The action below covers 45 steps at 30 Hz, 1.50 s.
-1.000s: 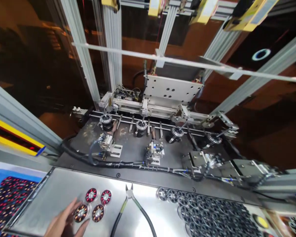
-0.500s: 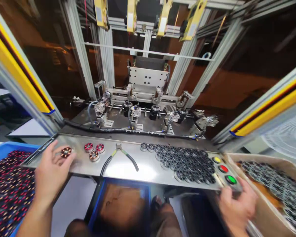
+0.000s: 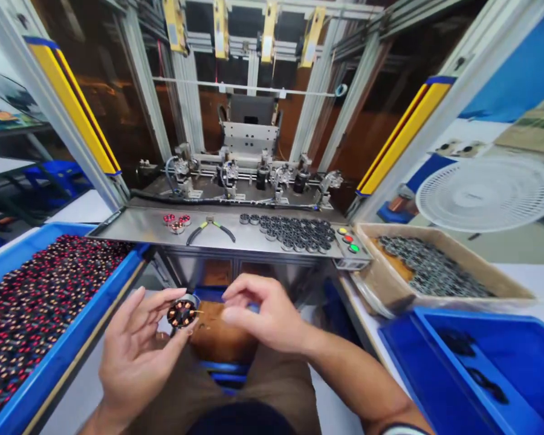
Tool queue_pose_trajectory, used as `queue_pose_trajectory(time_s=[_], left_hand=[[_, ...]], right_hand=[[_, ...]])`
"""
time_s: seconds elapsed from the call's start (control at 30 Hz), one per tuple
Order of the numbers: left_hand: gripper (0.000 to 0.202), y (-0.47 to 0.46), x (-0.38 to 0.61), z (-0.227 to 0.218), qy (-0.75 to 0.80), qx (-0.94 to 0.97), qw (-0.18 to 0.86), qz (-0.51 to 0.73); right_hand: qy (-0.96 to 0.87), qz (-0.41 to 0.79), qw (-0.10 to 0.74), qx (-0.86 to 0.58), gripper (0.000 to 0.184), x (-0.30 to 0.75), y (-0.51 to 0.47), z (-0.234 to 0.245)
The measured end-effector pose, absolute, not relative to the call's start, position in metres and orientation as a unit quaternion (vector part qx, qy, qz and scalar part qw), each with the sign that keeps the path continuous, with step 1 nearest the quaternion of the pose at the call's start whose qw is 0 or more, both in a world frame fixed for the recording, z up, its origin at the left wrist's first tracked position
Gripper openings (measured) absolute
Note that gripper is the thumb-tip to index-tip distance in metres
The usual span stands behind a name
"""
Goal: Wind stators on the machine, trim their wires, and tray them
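Note:
My left hand holds a small round wound stator by its rim, in front of my lap. My right hand is beside it, its fingers pinched close to a thin wire end that sticks out of the stator's right side. On the steel shelf ahead lie three more wound stators, a pair of cutters and a patch of several dark bare stators.
A blue bin of wound stators stands at my left. A cardboard box of dark parts and a blue tray are at my right. Coloured buttons sit at the shelf's right end. Behind the shelf stands the machine, and a fan stands at the far right.
My left hand took one stator off the shelf and drew it back to my lap. My right hand left the buttons and came in beside it. My view pulled back from the machine.

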State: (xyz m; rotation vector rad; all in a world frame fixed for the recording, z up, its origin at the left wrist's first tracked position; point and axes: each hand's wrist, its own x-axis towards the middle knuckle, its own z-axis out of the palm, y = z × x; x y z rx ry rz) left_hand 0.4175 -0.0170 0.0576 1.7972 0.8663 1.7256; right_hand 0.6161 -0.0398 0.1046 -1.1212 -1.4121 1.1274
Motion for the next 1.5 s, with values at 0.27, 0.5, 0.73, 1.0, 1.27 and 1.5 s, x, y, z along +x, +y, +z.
queue_pose_trajectory(time_s=[0.27, 0.5, 0.73, 1.0, 1.27, 1.5], left_hand=[[0.085, -0.058, 0.414, 0.051, 0.292, 0.652, 0.341, 0.611], [0.071, -0.056, 0.417, 0.056, 0.272, 0.562, 0.526, 0.577], [0.068, -0.035, 0.424, 0.049, 0.257, 0.583, 0.498, 0.588], [0.077, -0.015, 0.422, 0.038, 0.290, 0.621, 0.481, 0.546], [0.064, -0.015, 0.413, 0.032, 0.268, 0.615, 0.586, 0.455], [0.075, -0.019, 0.426, 0.030, 0.286, 0.598, 0.582, 0.472]], right_hand=[[-0.461, 0.649, 0.439, -0.417, 0.044, 0.583, -0.073, 0.092], [-0.528, 0.718, 0.366, -0.269, 0.038, 0.631, -0.065, 0.065], [-0.384, 0.809, 0.358, -0.265, 0.047, 0.617, -0.050, 0.016], [-0.307, 0.818, 0.390, -0.291, 0.035, 0.578, -0.059, 0.014], [-0.339, 0.729, 0.478, -0.355, 0.046, 0.611, -0.041, 0.035], [-0.382, 0.694, 0.451, -0.411, 0.035, 0.610, -0.046, 0.055]])
